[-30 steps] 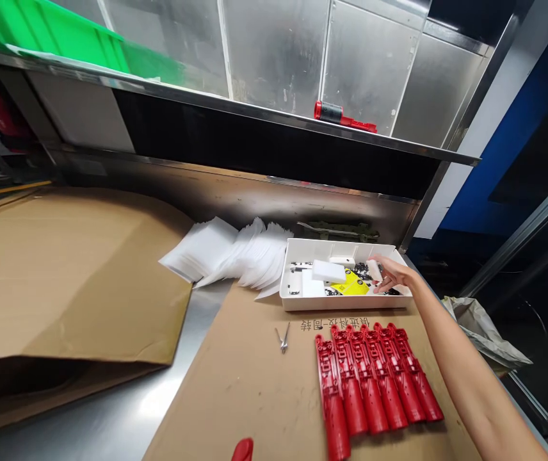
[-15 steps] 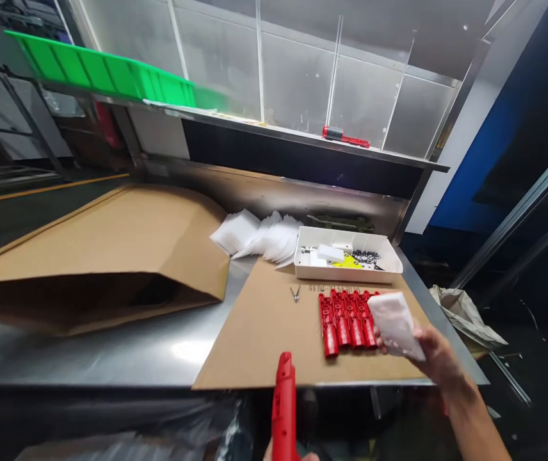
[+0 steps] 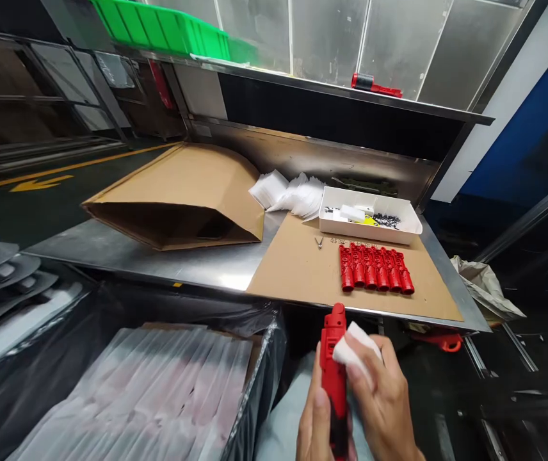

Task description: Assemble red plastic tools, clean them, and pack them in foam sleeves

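Observation:
My left hand is closed round a red plastic tool housing, held upright in front of the table edge; its lower end looks black. In my right hand a folded white cloth is pinched and pressed against the housing's upper right side. Several matching red housings lie side by side in a row on the cardboard sheet, just beyond my hands. Behind them stands a white tray with small metal parts and white blocks. Small tweezers-like metal pieces lie left of the row.
White sheets are fanned out behind the cardboard. An open cardboard box lies on the metal table at left. Below is a black-lined bin with wrapped items. The shelf above carries a green crate and a red-black tool.
My right hand has come down and left from above the row, bringing the white cloth onto the red housing. The view has turned down and left, showing the lined bin.

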`<state>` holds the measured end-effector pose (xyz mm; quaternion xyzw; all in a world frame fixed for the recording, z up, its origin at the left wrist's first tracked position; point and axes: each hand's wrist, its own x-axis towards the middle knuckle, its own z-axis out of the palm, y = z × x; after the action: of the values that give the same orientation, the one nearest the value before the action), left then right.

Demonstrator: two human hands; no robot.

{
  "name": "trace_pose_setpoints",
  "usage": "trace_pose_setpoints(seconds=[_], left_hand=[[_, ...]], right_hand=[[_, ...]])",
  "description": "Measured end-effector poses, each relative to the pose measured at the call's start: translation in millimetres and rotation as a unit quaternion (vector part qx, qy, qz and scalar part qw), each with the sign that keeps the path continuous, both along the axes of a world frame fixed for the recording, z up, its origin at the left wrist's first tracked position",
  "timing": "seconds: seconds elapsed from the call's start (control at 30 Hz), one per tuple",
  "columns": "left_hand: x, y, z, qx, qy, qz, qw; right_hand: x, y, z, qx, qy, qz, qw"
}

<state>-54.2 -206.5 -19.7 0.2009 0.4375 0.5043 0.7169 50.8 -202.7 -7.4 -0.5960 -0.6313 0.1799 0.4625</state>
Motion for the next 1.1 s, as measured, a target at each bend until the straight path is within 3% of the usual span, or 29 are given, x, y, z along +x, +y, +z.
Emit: trace_pose_setpoints(seconds=[0.13,0.23,0.33,0.5,0.63,0.77,0.9,1.03,1.1], left_hand=[[2,2,8.4,0.011,0.115,0.107,0.988],[2,1,11.5,-0.018,0.072,0.041,0.996],[3,-1,9.9,-0.026,-0.028,-0.041,0.998],[-5,-6,0.9,-0.099,-0.107,-0.084,0.986],[-15,-10,1.9,-0.098,-0.124,-0.137,0.978],[-18,-12,8.5,-0.114,-0.077,-0.129,0.982],[-12,-13,10.3,-0.052,-0.024,-0.108,0.993],[-8,-15,8.6,-0.036,0.024,-0.106,0.993],[-9,-15,10.0,-0.017,0.009,-0.11,0.994]], right_hand=[[-3,-13,-15.2,0.041,0.02,0.02,0.999],[-1,-16,-18.6,0.056,0.035,0.017,0.998],[10,-1,-6.7,0.064,-0.049,0.014,0.997],[27,7,-3.3,0.122,-0.11,0.109,0.98],[36,8,-2.0,0.095,-0.152,0.072,0.981],[35,7,2.7,0.128,-0.158,0.169,0.964],[33,3,-4.4,0.09,-0.164,0.099,0.977],[30,1,-10.9,0.138,-0.111,0.159,0.971],[30,5,-9.8,0.13,-0.123,0.126,0.976]])
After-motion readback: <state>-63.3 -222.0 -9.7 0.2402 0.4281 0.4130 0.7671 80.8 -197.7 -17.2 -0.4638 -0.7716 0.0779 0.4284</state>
